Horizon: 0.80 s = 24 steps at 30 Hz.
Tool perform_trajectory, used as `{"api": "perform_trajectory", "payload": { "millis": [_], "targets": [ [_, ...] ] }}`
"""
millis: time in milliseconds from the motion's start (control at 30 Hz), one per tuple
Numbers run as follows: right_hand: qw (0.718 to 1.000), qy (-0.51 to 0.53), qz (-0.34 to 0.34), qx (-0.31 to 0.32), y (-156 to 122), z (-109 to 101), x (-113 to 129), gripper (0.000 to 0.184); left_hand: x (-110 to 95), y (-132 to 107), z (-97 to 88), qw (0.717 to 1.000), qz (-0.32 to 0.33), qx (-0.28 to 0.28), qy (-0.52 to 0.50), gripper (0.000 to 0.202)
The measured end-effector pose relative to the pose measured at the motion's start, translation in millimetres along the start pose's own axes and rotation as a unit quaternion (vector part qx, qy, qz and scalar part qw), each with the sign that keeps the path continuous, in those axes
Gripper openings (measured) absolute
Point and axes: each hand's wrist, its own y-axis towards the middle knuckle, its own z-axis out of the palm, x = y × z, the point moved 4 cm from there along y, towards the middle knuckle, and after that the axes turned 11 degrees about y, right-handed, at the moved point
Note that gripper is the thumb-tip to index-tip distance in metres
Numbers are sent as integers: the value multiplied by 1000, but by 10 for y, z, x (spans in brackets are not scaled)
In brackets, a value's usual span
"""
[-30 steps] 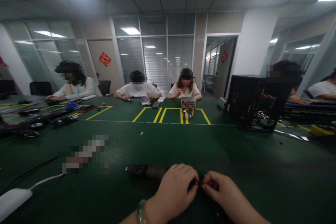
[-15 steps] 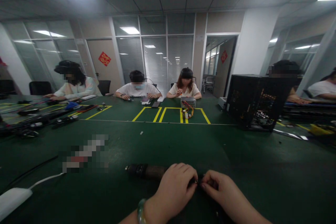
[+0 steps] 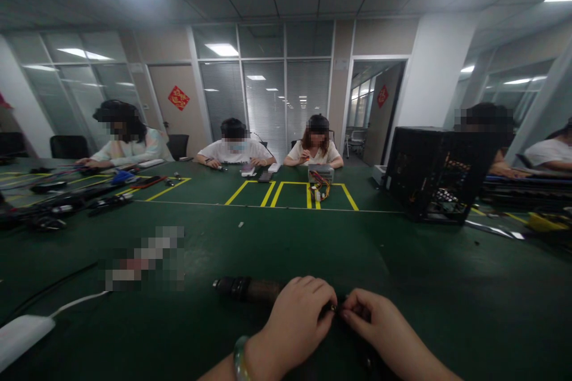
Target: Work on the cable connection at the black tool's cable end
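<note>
My left hand [image 3: 297, 318] is curled, its thumb and fingers pinched at a tiny dark piece with a brass-coloured tip [image 3: 333, 308]. Just to its right, my right hand [image 3: 369, 314] has thumb and forefinger pressed together, and what they pinch is hidden. Both sets of fingertips nearly meet, low in the middle of the head view. Behind my left hand lies a dark cylindrical tool [image 3: 259, 292], resembling an electric screwdriver, its metal tip pointing left. My left hand covers the tool's right part, and I cannot tell whether it touches it.
On the green table [image 3: 214, 333] a white block with a cord [image 3: 27, 336] sits front left, near a blurred-out item [image 3: 145, 257]. A black computer case [image 3: 438, 172] stands back right. Across the table, people work near a power supply [image 3: 320, 174] and dark cables [image 3: 53, 208].
Both hands stay almost in place, their fingertips still close together. My view has tilted very slightly; the tool and the other table items have not visibly moved.
</note>
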Motion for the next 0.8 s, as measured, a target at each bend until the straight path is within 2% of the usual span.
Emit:
{"api": "perform_trajectory", "payload": {
  "millis": [500,800],
  "targets": [
    [1000,-2,-3,-8,1,7,-25,10,1,-10,13,1000,-5,-10,5,23],
    [1000,1,-1,-7,12,0,-15,10,7,-6,0,1000,-2,-10,12,18]
  ]
}}
